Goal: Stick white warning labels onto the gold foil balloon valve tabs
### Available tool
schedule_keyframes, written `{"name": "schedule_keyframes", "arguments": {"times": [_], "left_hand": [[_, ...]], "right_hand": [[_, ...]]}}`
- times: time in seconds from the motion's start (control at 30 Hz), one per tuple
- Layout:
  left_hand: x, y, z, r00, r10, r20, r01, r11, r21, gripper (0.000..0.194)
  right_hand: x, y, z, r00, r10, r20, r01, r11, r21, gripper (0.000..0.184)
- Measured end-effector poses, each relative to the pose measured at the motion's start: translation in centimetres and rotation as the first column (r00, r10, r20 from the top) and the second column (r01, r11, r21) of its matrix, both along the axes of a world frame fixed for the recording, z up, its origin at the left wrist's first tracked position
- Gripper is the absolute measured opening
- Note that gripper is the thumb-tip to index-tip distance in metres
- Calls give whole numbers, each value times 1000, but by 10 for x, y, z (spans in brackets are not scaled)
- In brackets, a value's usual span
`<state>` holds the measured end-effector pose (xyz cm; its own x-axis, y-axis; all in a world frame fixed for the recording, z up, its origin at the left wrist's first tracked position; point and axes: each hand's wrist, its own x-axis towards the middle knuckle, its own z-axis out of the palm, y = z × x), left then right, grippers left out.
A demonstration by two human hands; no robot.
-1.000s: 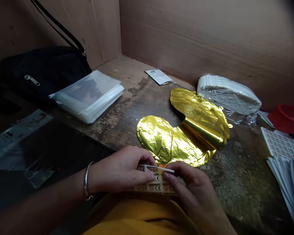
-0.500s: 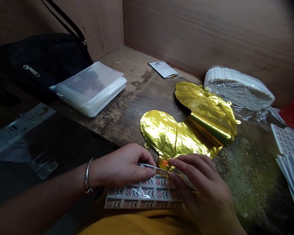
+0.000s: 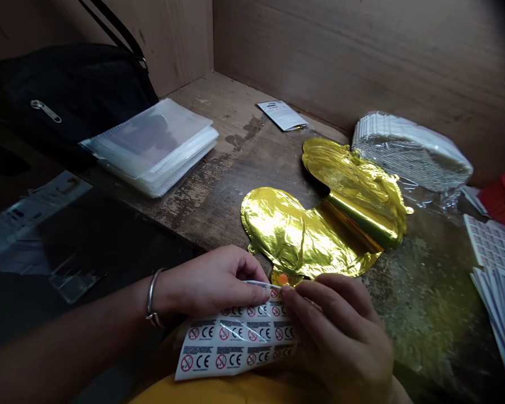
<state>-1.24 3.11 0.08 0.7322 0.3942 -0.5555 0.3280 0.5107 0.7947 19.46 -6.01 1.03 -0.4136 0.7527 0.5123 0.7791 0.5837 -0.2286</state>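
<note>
A sheet of stickers point(image 3: 235, 336) printed with CE marks and red prohibition signs hangs between both hands, low in the view. My left hand point(image 3: 214, 283), a silver bangle at its wrist, pinches the sheet's top edge between thumb and fingers. At the same edge, farther right, my right hand point(image 3: 340, 328) has thumb and forefinger pressed together on the sheet's corner; whether a single sticker is between them is hidden. Just beyond the fingertips lies a gold foil balloon point(image 3: 278, 224), flat and folded over, with an orange dot point(image 3: 283, 279) on its near tab.
Clear plastic sleeves point(image 3: 160, 146) are stacked at left beside a black bag point(image 3: 79, 101). A folded paper point(image 3: 283, 115) lies at the back. On the right are a plastic-wrapped white bundle point(image 3: 412, 148), a red container point(image 3: 503, 199), more sticker sheets point(image 3: 494, 244) and fanned papers point(image 3: 494, 314).
My right thumb and forefinger have closed together at the sheet's top edge, where they were apart. The sheet's lower edge has swung down and tilted toward me. My left hand has barely moved.
</note>
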Motion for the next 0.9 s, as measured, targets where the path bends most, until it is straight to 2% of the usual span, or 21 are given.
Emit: {"name": "schedule_keyframes", "arguments": {"times": [0.1,0.23,0.3,0.37,0.4,0.43,0.47,0.5,0.53,0.57,0.6,0.63,0.67,0.7,0.8,0.9], "left_hand": [[-1,1,-1,1000,8,-6,-8,998,-59,25],[-3,3,-2,1000,-20,-20,19,996,-88,25],[-4,5,0,997,-65,-39,65,998,-14,25],[-6,6,4,990,-105,-96,123,970,208,21],[-6,5,6,983,-114,-146,161,912,376,18],[-7,3,8,973,-117,-201,211,802,559,17],[-6,0,8,964,-110,-242,255,634,730,17],[-5,-4,6,959,-97,-267,283,427,859,17],[-4,-9,3,960,-94,-265,280,214,936,17],[-2,-13,-2,970,-89,-228,231,30,972,17],[0,-17,-9,979,-83,-185,176,-99,979,16],[2,-20,-16,987,-79,-142,127,-177,976,16],[4,-22,-24,991,-76,-112,94,-213,973,16],[6,-23,-32,992,-76,-100,81,-219,972,16],[6,-21,-48,987,-110,-115,93,-185,978,16],[4,-19,-52,983,-131,-126,104,-164,981,16]], "right_hand": [[2,-1,0,999,39,26,-40,999,33,22],[0,-3,0,996,62,60,-61,998,-13,32],[-3,-5,6,1000,10,-9,-10,998,-64,29],[-4,-4,15,986,-118,-117,97,980,-175,20],[-3,-3,20,962,-210,-177,165,957,-238,14],[0,1,24,925,-304,-228,230,926,-301,9],[3,6,26,882,-389,-266,279,886,-370,7],[8,12,27,841,-456,-291,303,843,-444,6],[12,18,26,810,-501,-305,299,800,-520,8],[16,25,23,792,-527,-310,272,758,-593,10],[20,31,19,781,-541,-311,234,716,-658,12],[22,36,14,773,-555,-308,199,673,-712,14],[23,40,9,766,-566,-306,179,643,-745,15],[23,42,4,762,-573,-300,172,627,-760,16],[19,44,-6,763,-584,-277,190,612,-767,16],[16,42,-12,756,-590,-284,153,582,-799,19]]}}
